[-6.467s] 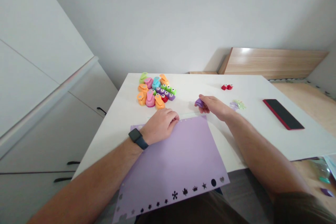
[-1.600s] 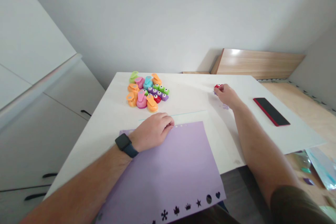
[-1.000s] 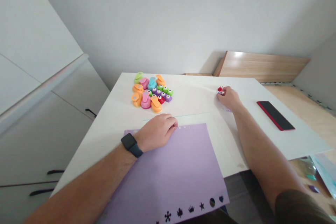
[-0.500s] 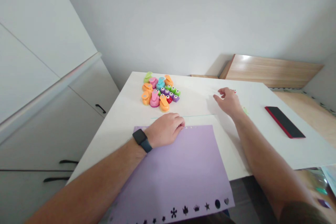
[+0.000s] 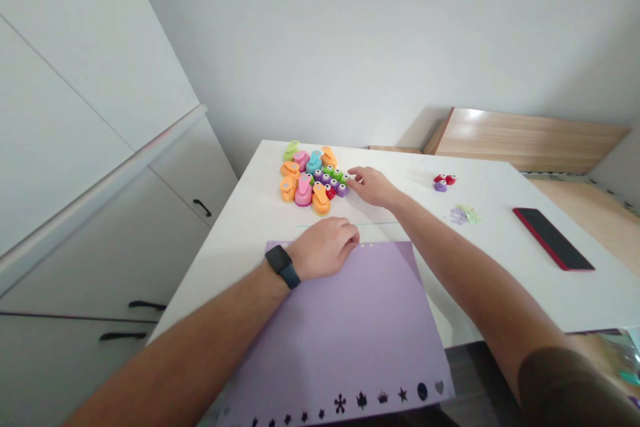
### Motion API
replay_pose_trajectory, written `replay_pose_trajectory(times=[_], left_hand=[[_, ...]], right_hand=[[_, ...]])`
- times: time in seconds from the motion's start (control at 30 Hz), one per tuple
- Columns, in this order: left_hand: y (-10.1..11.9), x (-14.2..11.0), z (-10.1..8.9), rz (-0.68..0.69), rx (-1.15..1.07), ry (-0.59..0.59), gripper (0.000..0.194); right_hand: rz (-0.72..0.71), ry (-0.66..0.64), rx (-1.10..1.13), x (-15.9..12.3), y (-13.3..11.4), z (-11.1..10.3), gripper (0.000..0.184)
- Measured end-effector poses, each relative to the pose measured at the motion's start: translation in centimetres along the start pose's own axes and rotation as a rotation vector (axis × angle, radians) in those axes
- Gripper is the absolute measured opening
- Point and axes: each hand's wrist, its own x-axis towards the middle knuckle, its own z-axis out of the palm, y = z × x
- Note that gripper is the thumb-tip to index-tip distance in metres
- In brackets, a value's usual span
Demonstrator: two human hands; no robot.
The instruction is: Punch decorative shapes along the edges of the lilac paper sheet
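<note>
A purple paper sheet (image 5: 345,320) with punched shapes along its near edge lies at the front of the white table (image 5: 400,207). My left hand (image 5: 325,247), with a dark watch on its wrist, rests closed on the sheet's far edge. My right hand (image 5: 370,185) reaches across to a cluster of colourful craft punches (image 5: 313,177) at the back left. Its fingers are extended and touch the small punches at the cluster's right end, holding nothing. Three small punches, two red and one purple (image 5: 444,181), sit apart to the right.
Small paper cut-outs (image 5: 464,215) lie right of centre. A red-edged phone (image 5: 553,247) lies near the table's right side. White cabinets (image 5: 100,200) stand to the left. A wooden board (image 5: 530,140) leans behind the table.
My right hand set the purple punch beside the red ones at the right, let go, and swung left to the punch cluster. My left hand stayed on the sheet.
</note>
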Motion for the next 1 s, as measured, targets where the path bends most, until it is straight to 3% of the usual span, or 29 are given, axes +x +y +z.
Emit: replay_pose_trajectory(times=[0.13, 0.3, 0.37, 0.5, 0.63, 0.8, 1.0], left_hand=[[0.0, 0.0, 0.0, -0.001, 0.001, -0.009, 0.017], [0.0, -0.1, -0.1, -0.004, 0.004, -0.002, 0.018], [0.0, -0.1, -0.1, 0.000, 0.004, 0.000, 0.019], [0.0, -0.1, 0.0, -0.004, -0.007, 0.002, 0.019], [0.0, -0.1, 0.1, -0.008, -0.021, 0.012, 0.017], [-0.1, 0.0, -0.1, -0.035, -0.030, 0.027, 0.015], [-0.6, 0.1, -0.2, -0.084, -0.033, 0.071, 0.016]], right_hand=[[0.001, 0.006, -0.014, 1.1, -0.4, 0.6, 0.033], [-0.019, 0.054, 0.024, 0.2, 0.2, 0.1, 0.029], [0.008, 0.068, 0.146, -0.7, 0.6, -0.5, 0.028], [0.105, -0.020, 0.621, -3.8, 1.0, -2.3, 0.030], [0.036, -0.133, 0.924, -7.6, 1.2, -4.5, 0.032], [0.071, -0.210, 1.095, -10.9, 2.1, -5.6, 0.031], [0.061, -0.210, 1.130, -12.2, 3.2, -5.3, 0.026]])
